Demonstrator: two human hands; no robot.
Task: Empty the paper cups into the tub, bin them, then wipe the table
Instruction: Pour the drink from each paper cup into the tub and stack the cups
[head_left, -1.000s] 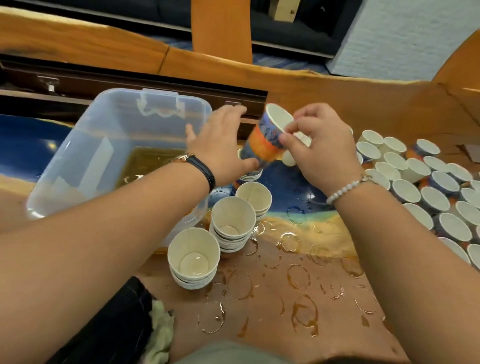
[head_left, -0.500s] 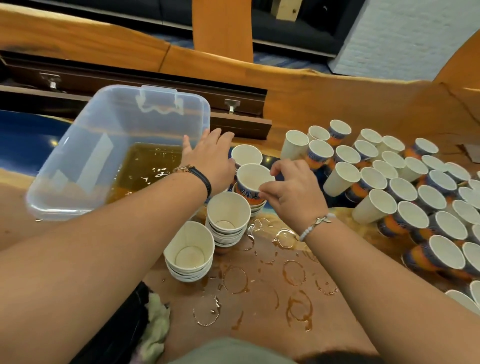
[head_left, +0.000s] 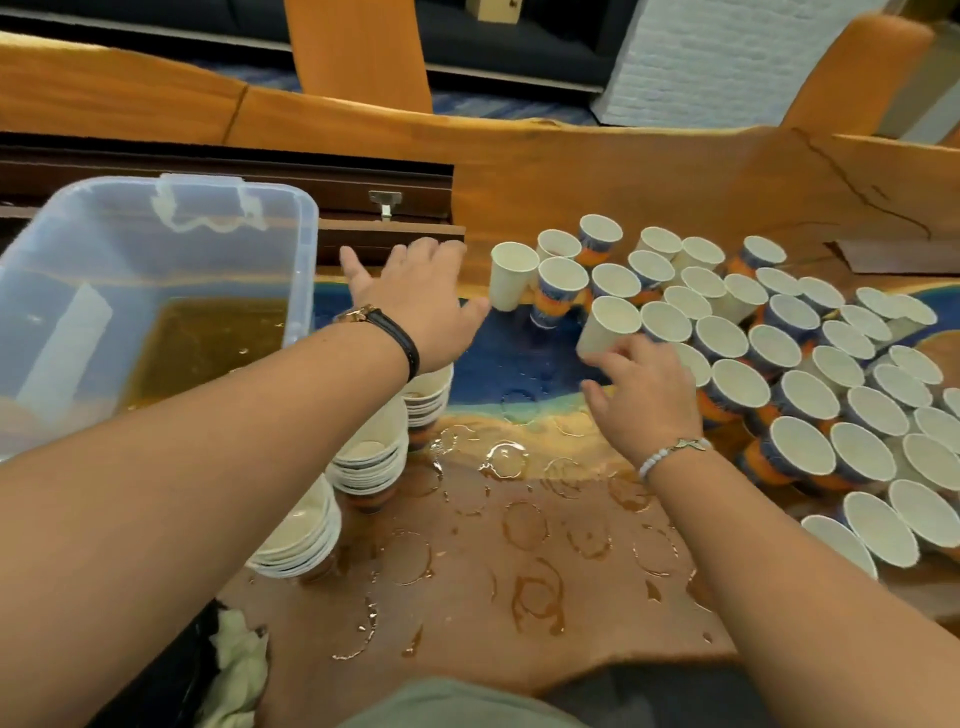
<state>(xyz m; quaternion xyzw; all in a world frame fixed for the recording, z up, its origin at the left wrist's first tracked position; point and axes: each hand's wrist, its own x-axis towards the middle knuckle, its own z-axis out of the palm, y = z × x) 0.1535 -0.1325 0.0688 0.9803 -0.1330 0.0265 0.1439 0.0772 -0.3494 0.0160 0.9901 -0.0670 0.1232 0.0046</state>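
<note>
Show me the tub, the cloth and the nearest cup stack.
tub (head_left: 305, 270): head view, on its right wall.
cloth (head_left: 240, 662): head view, middle of the crumpled pale fabric.
cup stack (head_left: 311, 543): head view, on the stacked rims at its right side.

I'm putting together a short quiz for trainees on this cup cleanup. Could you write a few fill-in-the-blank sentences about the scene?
The clear tub of brown liquid stands on the person's ____ side. The left hand has a ____ strap at its wrist. The right hand has a bracelet of ____ beads at its wrist. The loose single cups crowd the ____ side of the table.
Missing words: left; black; white; right.
</note>
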